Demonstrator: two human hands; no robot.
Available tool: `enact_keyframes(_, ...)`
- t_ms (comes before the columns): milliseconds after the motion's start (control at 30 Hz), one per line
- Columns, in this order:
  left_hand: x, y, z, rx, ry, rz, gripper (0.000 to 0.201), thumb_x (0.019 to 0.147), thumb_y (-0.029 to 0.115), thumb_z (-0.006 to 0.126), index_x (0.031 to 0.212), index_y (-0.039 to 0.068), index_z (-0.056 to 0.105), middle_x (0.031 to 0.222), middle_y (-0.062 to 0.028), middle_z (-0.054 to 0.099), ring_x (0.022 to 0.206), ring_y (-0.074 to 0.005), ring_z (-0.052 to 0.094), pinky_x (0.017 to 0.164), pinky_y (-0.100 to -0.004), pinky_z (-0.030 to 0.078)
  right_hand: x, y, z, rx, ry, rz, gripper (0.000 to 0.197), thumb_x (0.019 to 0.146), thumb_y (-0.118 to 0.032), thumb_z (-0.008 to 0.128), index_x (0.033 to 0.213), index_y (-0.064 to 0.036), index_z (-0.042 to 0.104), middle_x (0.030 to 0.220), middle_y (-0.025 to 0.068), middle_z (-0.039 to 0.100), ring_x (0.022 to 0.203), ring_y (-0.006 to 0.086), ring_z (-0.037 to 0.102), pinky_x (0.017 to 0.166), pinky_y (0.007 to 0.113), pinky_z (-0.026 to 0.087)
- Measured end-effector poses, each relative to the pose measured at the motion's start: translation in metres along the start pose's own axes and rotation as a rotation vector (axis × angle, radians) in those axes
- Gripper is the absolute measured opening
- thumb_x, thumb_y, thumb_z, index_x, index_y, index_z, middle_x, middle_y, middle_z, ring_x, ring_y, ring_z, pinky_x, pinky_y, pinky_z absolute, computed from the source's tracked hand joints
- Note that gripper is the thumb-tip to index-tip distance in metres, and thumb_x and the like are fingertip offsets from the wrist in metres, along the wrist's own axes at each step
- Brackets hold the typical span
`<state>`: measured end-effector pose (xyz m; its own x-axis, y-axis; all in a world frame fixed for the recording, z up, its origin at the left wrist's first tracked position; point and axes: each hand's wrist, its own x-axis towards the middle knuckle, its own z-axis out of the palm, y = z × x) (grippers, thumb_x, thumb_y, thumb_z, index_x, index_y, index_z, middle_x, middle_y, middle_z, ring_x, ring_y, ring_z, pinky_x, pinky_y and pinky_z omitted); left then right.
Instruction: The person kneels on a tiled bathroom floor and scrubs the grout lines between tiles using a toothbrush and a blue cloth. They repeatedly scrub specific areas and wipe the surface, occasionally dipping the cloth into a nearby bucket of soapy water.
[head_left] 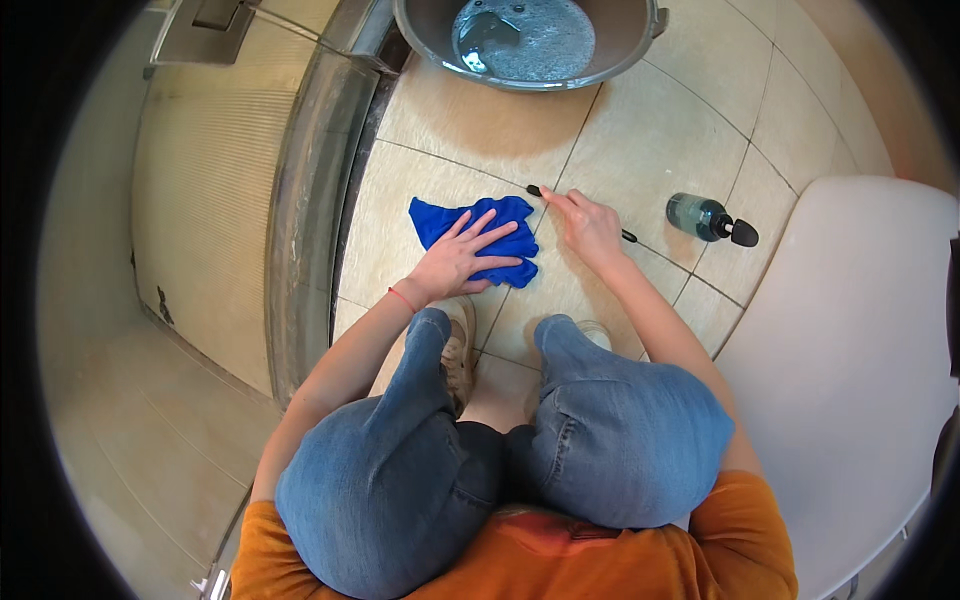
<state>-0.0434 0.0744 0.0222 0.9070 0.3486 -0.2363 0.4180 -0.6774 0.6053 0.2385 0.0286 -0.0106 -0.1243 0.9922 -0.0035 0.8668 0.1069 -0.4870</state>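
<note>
A bright blue cloth [428, 222] lies crumpled on the pale floor tiles. Flat on top of it, with fingers spread, rests my left hand [465, 250]; a thin red band circles that wrist. Just to the right, my right hand [590, 228] grips a slim black brush [628, 236]. Its small dark head points left and touches or hovers over a grout line by the cloth's upper right edge; which of the two I cannot tell. The middle of its handle is hidden under my fingers.
A brown basin [620, 55] of sudsy water stands at the far side. On its side to the right lies a clear bluish bottle [695, 215] with a black pump. A white seat [850, 360] stands at the right; a metal door track [310, 220] runs along the left.
</note>
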Motion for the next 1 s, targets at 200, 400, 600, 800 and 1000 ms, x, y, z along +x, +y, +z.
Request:
enact_keyframes(200, -0.004, 0.001, -0.001, 0.021, -0.008, -0.025, 0.065, 0.079, 0.028, 0.081, 0.140, 0.040, 0.062, 0.170, -0.0010, 0.028, 0.157, -0.0345, 0.023, 0.127, -0.0561, 0.019, -0.049, 0.029, -0.024, -0.001, -0.079, 0.076, 0.059, 0.081, 0.000, 0.065, 0.134, -0.0251, 0.068, 0.088, 0.0045, 0.063, 0.071, 0.0282, 0.068, 0.062, 0.041, 0.056)
enact_keyframes(400, 0.000, 0.002, 0.002, 0.054, -0.049, -0.035, 0.068, 0.081, 0.029, 0.080, 0.144, 0.041, 0.058, 0.171, -0.0024, 0.024, 0.157, -0.0379, 0.021, 0.126, -0.0598, 0.019, -0.026, 0.015, -0.009, 0.016, -0.020, 0.060, 0.059, 0.082, 0.000, 0.063, 0.135, -0.0261, 0.067, 0.088, 0.0045, 0.063, 0.073, 0.0278, 0.069, 0.062, 0.041, 0.056)
enact_keyframes(600, -0.002, 0.004, 0.001, 0.052, -0.043, -0.042, 0.066, 0.082, 0.030, 0.080, 0.143, 0.040, 0.058, 0.171, -0.0012, 0.025, 0.157, -0.0363, 0.021, 0.126, -0.0582, 0.020, -0.063, 0.044, -0.028, -0.008, -0.013, 0.077, 0.059, 0.083, 0.000, 0.062, 0.135, -0.0268, 0.067, 0.089, 0.0035, 0.064, 0.070, 0.0273, 0.068, 0.061, 0.040, 0.056)
enact_keyframes(800, 0.000, 0.003, 0.004, 0.064, -0.041, -0.033, 0.069, 0.080, 0.030, 0.081, 0.144, 0.040, 0.058, 0.171, -0.0010, 0.024, 0.158, -0.0363, 0.019, 0.127, -0.0588, 0.018, -0.085, 0.048, -0.041, -0.091, -0.031, 0.115, 0.060, 0.081, 0.000, 0.064, 0.135, -0.0277, 0.067, 0.087, 0.0027, 0.063, 0.069, 0.0241, 0.068, 0.060, 0.038, 0.055)
enact_keyframes(1000, 0.003, 0.005, 0.004, 0.092, -0.041, -0.031, 0.071, 0.079, 0.030, 0.082, 0.144, 0.040, 0.058, 0.171, -0.0008, 0.024, 0.158, -0.0364, 0.018, 0.127, -0.0595, 0.017, -0.056, 0.026, -0.018, -0.062, 0.037, 0.002, 0.058, 0.080, -0.001, 0.065, 0.134, -0.0238, 0.067, 0.089, 0.0015, 0.063, 0.071, 0.0235, 0.068, 0.058, 0.038, 0.055)
